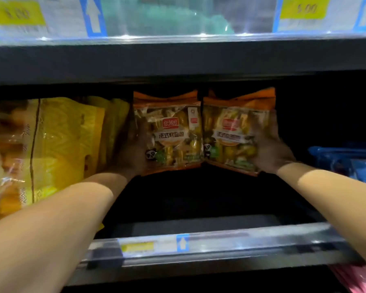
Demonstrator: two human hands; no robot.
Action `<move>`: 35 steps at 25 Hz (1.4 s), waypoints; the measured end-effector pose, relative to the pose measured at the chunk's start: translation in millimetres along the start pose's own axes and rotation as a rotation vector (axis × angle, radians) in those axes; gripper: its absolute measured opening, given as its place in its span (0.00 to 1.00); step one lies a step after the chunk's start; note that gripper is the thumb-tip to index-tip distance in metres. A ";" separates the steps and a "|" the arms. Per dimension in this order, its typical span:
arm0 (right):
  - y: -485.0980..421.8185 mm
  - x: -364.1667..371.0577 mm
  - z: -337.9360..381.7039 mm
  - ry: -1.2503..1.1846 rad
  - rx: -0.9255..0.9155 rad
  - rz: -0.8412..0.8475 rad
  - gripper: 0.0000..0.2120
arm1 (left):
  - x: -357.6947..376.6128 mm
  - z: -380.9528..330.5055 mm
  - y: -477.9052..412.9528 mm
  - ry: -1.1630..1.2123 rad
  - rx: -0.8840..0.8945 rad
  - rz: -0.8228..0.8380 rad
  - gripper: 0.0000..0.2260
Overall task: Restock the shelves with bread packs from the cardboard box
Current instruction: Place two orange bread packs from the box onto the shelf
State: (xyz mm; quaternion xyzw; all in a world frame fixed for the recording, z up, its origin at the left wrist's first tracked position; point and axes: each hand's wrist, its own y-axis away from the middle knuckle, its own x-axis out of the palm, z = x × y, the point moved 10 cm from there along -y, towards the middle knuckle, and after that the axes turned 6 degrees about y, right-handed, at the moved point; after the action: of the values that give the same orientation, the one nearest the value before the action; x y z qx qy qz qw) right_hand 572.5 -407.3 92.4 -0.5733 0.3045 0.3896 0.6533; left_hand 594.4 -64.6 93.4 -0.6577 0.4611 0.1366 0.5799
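Two orange-edged bread packs stand upright side by side deep in the dark middle shelf. My left hand (133,149) grips the left bread pack (169,132) by its left edge. My right hand (270,151) grips the right bread pack (232,132) by its right edge. Both packs have clear windows with wrapped rolls, a red logo and a small panda. The inner edges of the packs touch. Both forearms reach in over the shelf's front rail. The cardboard box is out of view.
Yellow bread bags (68,142) fill the shelf to the left, close against my left hand. Blue packs (347,163) lie at the right. The shelf's front rail (209,244) carries a price label. The upper shelf edge (178,58) hangs overhead with yellow price tags.
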 end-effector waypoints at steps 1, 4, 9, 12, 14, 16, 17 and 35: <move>-1.7 3.1 -5.8 -0.002 0.068 0.006 0.50 | 1.7 4.2 0.0 -0.049 -0.030 -0.011 0.49; -6.0 12.6 -12.2 -0.013 0.176 0.039 0.46 | 10.1 5.0 -0.7 -0.079 -0.073 0.018 0.46; 10.8 -3.0 -7.1 -0.025 0.240 0.079 0.45 | -0.9 -23.3 18.9 0.037 -0.113 0.146 0.43; 37.8 -23.5 15.6 0.005 0.174 0.168 0.48 | -19.9 -59.5 40.8 0.037 -0.117 0.237 0.37; 63.8 -38.9 37.8 0.111 0.123 0.273 0.45 | -32.3 -77.0 53.6 -0.044 -0.093 0.297 0.34; 92.1 -62.5 58.2 0.183 0.119 0.266 0.39 | -48.9 -90.1 71.9 -0.083 -0.132 0.359 0.34; 108.7 -77.6 68.4 0.190 0.117 0.228 0.36 | -59.9 -94.8 85.1 -0.090 -0.180 0.394 0.35; 433.2 -140.4 136.2 0.049 -0.020 0.280 0.37 | -162.1 -184.6 398.0 0.004 -0.087 0.434 0.33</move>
State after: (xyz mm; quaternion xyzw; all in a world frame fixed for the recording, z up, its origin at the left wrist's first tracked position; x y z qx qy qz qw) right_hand 122.3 -278.6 10.7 -0.5411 0.3933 0.4660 0.5792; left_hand 137.3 -117.2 9.4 -0.5676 0.5866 0.2768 0.5071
